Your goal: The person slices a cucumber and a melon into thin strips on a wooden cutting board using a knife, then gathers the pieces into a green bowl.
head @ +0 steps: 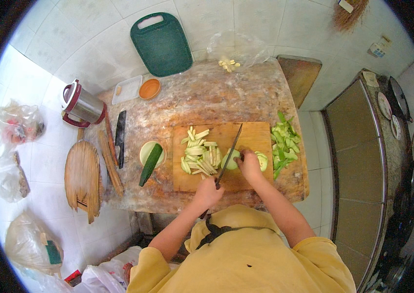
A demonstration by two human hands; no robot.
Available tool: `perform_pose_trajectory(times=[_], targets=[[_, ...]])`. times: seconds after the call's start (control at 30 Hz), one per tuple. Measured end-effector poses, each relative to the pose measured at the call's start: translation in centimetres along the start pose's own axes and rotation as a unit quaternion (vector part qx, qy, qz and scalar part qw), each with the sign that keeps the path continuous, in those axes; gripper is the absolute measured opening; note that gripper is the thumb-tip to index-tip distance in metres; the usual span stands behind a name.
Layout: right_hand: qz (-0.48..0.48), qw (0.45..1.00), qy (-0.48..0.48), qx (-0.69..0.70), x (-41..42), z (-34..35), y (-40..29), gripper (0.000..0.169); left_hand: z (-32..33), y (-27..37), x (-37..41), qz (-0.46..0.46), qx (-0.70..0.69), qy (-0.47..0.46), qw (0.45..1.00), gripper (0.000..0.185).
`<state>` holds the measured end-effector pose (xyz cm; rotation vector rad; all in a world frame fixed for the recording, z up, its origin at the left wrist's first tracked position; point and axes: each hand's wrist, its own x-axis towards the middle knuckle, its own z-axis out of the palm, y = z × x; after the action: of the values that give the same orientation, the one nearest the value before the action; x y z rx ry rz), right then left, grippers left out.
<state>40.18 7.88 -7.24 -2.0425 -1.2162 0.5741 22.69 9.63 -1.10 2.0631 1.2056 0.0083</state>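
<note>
My left hand grips the handle of a kitchen knife, whose long blade points away from me over the wooden cutting board. Just right of the blade, the fingers of my right hand hold a peeled pale green vegetable on the board. A second pale green piece lies beyond that hand, partly hidden by it. Left of the knife, cut strips of the vegetable form a loose pile. Green peelings are heaped by the board's right edge.
A cucumber rests across a small bowl to the left. Farther left are a black-handled knife and a steel jug. Garlic cloves, an orange dish and a green cutting board line the table's back.
</note>
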Motion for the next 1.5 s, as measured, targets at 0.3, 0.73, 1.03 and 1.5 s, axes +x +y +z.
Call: perform_pose_trajectory(times=[0.3, 0.73, 1.03, 1.5], targets=[[0.000, 1.000, 0.009, -0.001, 0.0, -0.4, -0.5, 0.028, -0.5, 1.1, -0.2, -0.043, -0.171, 0.055, 0.983, 0.024], [0.002, 1.000, 0.001, -0.013, 0.2, -0.2, 0.0, 0.024, -3.4, 1.8, -2.4, -0.060, -0.072, -0.059, 0.994, 0.020], [-0.004, 1.000, 0.008, -0.010, 0.2, -0.1, 0.2, 0.024, -4.2, 2.3, -0.9, -0.084, -0.121, -0.122, 0.982, 0.020], [-0.003, 1.000, 0.010, 0.003, -0.1, -0.1, 0.1, 0.027, -1.0, 2.1, 0.5, -0.077, -0.150, 0.011, 0.986, 0.023]])
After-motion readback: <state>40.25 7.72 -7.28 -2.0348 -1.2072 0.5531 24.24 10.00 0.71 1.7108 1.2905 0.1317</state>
